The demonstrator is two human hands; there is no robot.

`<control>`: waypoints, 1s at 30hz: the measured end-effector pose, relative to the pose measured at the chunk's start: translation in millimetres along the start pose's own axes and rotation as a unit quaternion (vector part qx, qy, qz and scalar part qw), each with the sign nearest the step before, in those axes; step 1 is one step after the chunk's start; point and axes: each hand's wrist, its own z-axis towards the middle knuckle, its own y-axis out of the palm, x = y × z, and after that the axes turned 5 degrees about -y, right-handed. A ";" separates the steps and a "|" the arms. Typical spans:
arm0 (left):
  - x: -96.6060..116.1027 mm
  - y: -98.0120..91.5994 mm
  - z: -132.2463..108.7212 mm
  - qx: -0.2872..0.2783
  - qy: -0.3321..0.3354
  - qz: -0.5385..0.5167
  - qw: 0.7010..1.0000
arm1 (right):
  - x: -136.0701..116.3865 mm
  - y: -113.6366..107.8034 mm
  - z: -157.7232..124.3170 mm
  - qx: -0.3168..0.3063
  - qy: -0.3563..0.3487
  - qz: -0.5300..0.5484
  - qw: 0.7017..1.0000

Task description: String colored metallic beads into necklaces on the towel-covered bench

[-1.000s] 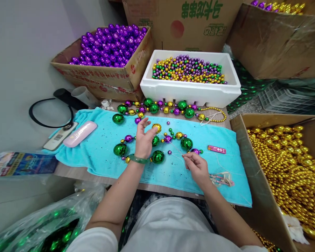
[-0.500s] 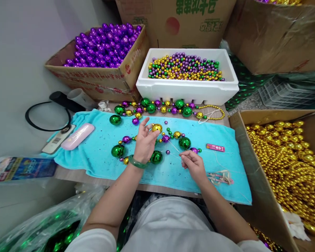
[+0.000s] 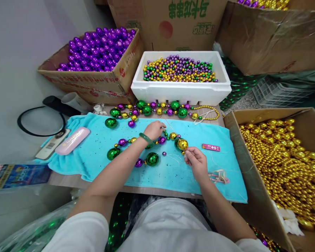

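My right hand (image 3: 196, 161) is closed in a pinch at the lower end of a large gold bead (image 3: 183, 144), holding the thread there. From that bead a thin white thread (image 3: 170, 125) runs up and to the left. My left hand (image 3: 154, 130), with a green bangle (image 3: 146, 138) at the wrist, reaches to the towel with fingers drawn together; what they hold is hidden. Small green beads (image 3: 165, 133) lie by its fingertips. A strand with a purple bead (image 3: 161, 140) and a big green bead (image 3: 152, 159) lies below. One small purple bead (image 3: 164, 153) is loose.
A finished-looking bead strand (image 3: 147, 110) lies behind the turquoise towel (image 3: 157, 178). Further back stand a white foam box (image 3: 181, 89) of small beads and a carton (image 3: 94, 82) of purple beads. A carton (image 3: 248, 175) of gold beads is at right. Scissors (image 3: 220, 176) lie nearby.
The large gold bead has gone from my left hand to my right fingertips, further right along the thread. My left hand has moved down to the small beads on the towel. The view has shifted slightly.
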 end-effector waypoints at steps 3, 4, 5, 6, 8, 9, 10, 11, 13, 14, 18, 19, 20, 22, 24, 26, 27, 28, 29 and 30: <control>2.4 11.5 9.7 -0.030 0.003 0.002 1.000 | 1.9 -2.7 -0.6 0.005 0.006 0.001 1.000; 3.1 14.5 10.9 -0.033 0.002 -0.002 0.999 | 2.7 -3.5 -0.6 0.006 0.009 0.003 1.000; 3.6 16.5 11.4 -0.035 -0.001 -0.009 0.999 | 3.4 -4.2 -0.4 0.008 0.012 0.005 1.000; 3.9 17.3 11.4 -0.034 -0.005 -0.018 0.999 | 4.0 -4.8 -0.1 0.010 0.013 0.007 1.000; 4.0 14.5 10.1 -0.023 -0.017 -0.041 0.999 | 4.5 -5.9 0.7 0.012 0.012 0.008 1.000; 3.8 10.8 8.8 -0.014 -0.024 -0.048 0.998 | 4.5 -6.4 1.1 0.011 0.010 0.007 1.000; 3.6 5.9 7.0 -0.005 -0.034 -0.068 0.997 | 4.3 -6.7 1.5 0.009 0.008 0.005 1.000; 3.3 -0.2 4.7 -0.002 -0.051 -0.115 0.992 | 4.0 -6.9 1.8 0.006 0.004 0.002 1.000; 2.7 -13.7 -1.1 -0.017 -0.099 -0.295 0.950 | 3.4 -6.8 2.2 -0.001 -0.001 -0.006 1.000; 2.4 -20.3 -4.4 -0.031 -0.123 -0.409 0.904 | 3.1 -6.6 2.3 -0.004 -0.003 -0.010 1.000; 1.8 -38.1 -16.9 -0.064 -0.160 -0.670 0.722 | 3.0 -4.5 1.8 -0.010 -0.011 -0.017 1.000; 1.9 -40.0 -19.3 -0.066 -0.160 -0.685 0.707 | 3.3 -4.0 1.5 -0.010 -0.012 -0.017 1.000; 2.2 -41.1 -21.3 -0.067 -0.159 -0.693 0.700 | 3.6 -3.6 1.3 -0.011 -0.014 -0.019 1.000; 3.4 -41.9 -24.4 -0.066 -0.156 -0.697 0.697 | 4.4 -3.1 0.8 -0.011 -0.015 -0.022 1.000; 5.2 -42.1 -26.7 -0.068 -0.152 -0.694 0.701 | 5.2 -2.9 0.6 -0.009 -0.016 -0.024 1.000; 6.9 -42.3 -28.6 -0.073 -0.147 -0.690 0.705 | 5.8 -2.6 0.8 -0.008 -0.016 -0.026 1.000; 7.5 -42.4 -29.3 -0.075 -0.144 -0.689 0.707 | 6.0 -2.4 0.9 -0.009 -0.015 -0.026 1.000; 7.9 -42.4 -30.0 -0.076 -0.142 -0.688 0.707 | 6.0 -2.1 1.1 -0.009 -0.014 -0.027 1.000; 8.0 -42.4 -30.4 -0.077 -0.140 -0.689 0.708 | 5.9 -1.8 1.3 -0.009 -0.012 -0.028 0.999; 7.9 -42.1 -30.8 -0.077 -0.137 -0.689 0.708 | 5.7 -1.5 1.5 -0.008 -0.011 -0.029 0.999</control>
